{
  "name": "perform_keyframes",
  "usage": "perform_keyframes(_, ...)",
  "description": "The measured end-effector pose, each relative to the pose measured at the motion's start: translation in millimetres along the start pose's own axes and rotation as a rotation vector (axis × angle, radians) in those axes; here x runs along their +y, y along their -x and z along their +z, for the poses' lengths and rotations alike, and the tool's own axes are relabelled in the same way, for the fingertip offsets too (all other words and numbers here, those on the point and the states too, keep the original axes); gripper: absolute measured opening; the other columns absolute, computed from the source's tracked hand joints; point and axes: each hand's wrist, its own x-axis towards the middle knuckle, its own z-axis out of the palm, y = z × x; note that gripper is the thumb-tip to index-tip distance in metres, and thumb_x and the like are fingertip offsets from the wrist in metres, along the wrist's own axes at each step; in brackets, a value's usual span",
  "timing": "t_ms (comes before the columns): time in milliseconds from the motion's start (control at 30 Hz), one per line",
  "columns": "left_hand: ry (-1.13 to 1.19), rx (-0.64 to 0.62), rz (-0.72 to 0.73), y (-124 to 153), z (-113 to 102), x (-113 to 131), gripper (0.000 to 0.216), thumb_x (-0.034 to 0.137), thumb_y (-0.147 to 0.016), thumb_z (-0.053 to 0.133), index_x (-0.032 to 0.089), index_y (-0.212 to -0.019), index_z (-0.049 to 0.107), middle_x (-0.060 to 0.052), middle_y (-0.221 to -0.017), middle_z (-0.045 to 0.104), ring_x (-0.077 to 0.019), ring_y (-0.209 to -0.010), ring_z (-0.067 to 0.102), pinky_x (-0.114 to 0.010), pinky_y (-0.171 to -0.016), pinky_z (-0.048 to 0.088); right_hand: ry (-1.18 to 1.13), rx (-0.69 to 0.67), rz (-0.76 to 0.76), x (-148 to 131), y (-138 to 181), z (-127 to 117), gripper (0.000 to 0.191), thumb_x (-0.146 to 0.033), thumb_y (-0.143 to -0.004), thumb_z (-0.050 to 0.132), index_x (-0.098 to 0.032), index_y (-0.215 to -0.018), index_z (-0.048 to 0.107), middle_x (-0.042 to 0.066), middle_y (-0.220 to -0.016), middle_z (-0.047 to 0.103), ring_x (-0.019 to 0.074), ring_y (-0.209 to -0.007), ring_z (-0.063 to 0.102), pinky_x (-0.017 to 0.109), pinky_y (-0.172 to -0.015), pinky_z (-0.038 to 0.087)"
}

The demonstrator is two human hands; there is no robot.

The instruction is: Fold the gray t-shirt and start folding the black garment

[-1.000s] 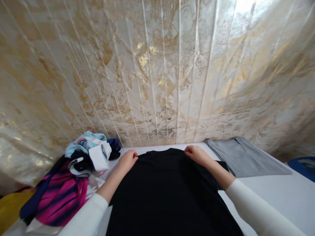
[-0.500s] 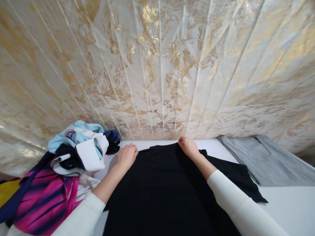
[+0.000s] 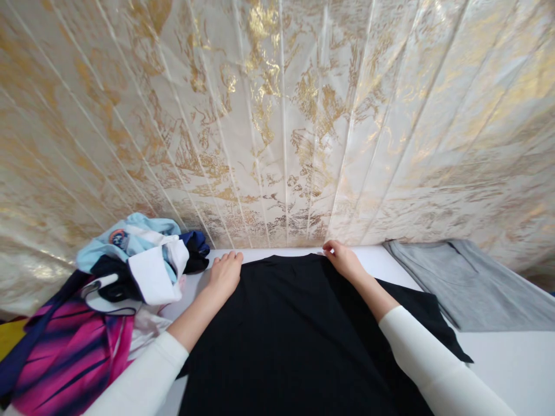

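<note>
A black T-shirt point(image 3: 281, 335) lies spread before me, its collar edge at the far side and one sleeve reaching out to the right. At its far left shoulder, my left hand point(image 3: 226, 274) has its fingers curled closed over the edge of the fabric. My right hand point(image 3: 342, 260) is closed in a pinch at the far edge, just right of the collar. The fingertips of both hands are partly hidden, and the near end of the shirt runs out of view.
On the left is a heap of loose clothes: a light blue garment point(image 3: 125, 237), a white and black piece point(image 3: 151, 274) and a pink and navy one point(image 3: 69, 358). A folded grey garment point(image 3: 485, 289) lies right on the white table point(image 3: 511, 364). Behind hangs a gold-patterned curtain point(image 3: 286, 115).
My right hand has shifted slightly right along the far edge, and the collar edge now lies smoother and wider. My left hand stays at the left shoulder.
</note>
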Motion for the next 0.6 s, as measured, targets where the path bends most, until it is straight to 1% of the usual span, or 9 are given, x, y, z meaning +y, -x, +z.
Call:
perform_keyframes(67, 0.028, 0.015, 0.035, -3, -2, 12, 0.033, 0.003, -0.088, 0.035, 0.015, -0.106, 0.060, -0.014, -0.115, 0.061, -0.0270, -0.111, 0.055, -0.040, -0.093, 0.035, 0.010, -0.003, 0.010, 9, 3, -2, 0.016, -0.023, -0.091, 0.049, -0.017, -0.097, 0.062, 0.008, -0.101, 0.065, 0.0161, -0.088, 0.062, 0.024, -0.075, 0.042)
perform_keyframes(167, 0.088, 0.026, 0.082, -11, -3, 34, 0.022, 0.015, -0.092, 0.043, 0.017, -0.106, 0.060, -0.011, -0.114, 0.064, -0.0265, -0.110, 0.055, -0.039, -0.092, 0.036, 0.039, -0.009, -0.005, 15, 6, 0, 0.012, -0.025, -0.088, 0.054, -0.018, -0.086, 0.064, 0.007, -0.095, 0.065, 0.0174, -0.092, 0.060, 0.024, -0.077, 0.041)
perform_keyframes(233, 0.123, 0.034, 0.086, -18, 1, 47, 0.015, 0.022, -0.092, 0.049, 0.018, -0.101, 0.061, -0.009, -0.109, 0.066, -0.0260, -0.107, 0.057, -0.038, -0.090, 0.037, 0.064, 0.008, -0.005, 15, 6, 4, 0.012, -0.022, -0.089, 0.051, -0.019, -0.086, 0.063, 0.006, -0.096, 0.065, 0.0178, -0.094, 0.060, 0.024, -0.076, 0.040)
perform_keyframes(300, 0.150, 0.054, 0.063, -24, 8, 55, 0.011, 0.022, -0.092, 0.051, 0.018, -0.097, 0.061, -0.008, -0.104, 0.067, -0.0252, -0.103, 0.059, -0.037, -0.088, 0.038, 0.093, 0.038, 0.024, 15, 5, 9, 0.016, -0.021, -0.092, 0.045, -0.018, -0.092, 0.061, 0.008, -0.098, 0.065, 0.0189, -0.092, 0.060, 0.025, -0.071, 0.040)
perform_keyframes(433, 0.189, 0.124, 0.018, -27, 22, 57, 0.013, 0.021, -0.095, 0.046, 0.018, -0.100, 0.057, -0.009, -0.104, 0.066, -0.0241, -0.102, 0.059, -0.036, -0.087, 0.038, 0.141, 0.064, 0.057, 18, 0, 15, 0.019, -0.023, -0.095, 0.039, -0.019, -0.099, 0.057, 0.010, -0.104, 0.064, 0.0198, -0.084, 0.061, 0.026, -0.061, 0.037)
perform_keyframes(533, 0.219, 0.175, 0.044, -25, 28, 53, 0.014, 0.022, -0.096, 0.043, 0.019, -0.102, 0.056, -0.008, -0.107, 0.064, -0.0226, -0.106, 0.057, -0.034, -0.089, 0.037, 0.154, 0.048, 0.021, 22, -3, 14, 0.019, -0.026, -0.096, 0.038, -0.021, -0.100, 0.056, 0.008, -0.106, 0.064, 0.0186, -0.081, 0.062, 0.026, -0.060, 0.036)
perform_keyframes(600, 0.241, 0.196, 0.073, -25, 30, 51, 0.013, 0.022, -0.096, 0.044, 0.020, -0.101, 0.056, -0.006, -0.106, 0.064, -0.0212, -0.104, 0.057, -0.032, -0.088, 0.037, 0.151, 0.029, -0.015, 23, -4, 11, 0.020, -0.028, -0.096, 0.038, -0.022, -0.101, 0.056, 0.008, -0.108, 0.063, 0.0184, -0.080, 0.062, 0.026, -0.060, 0.036)
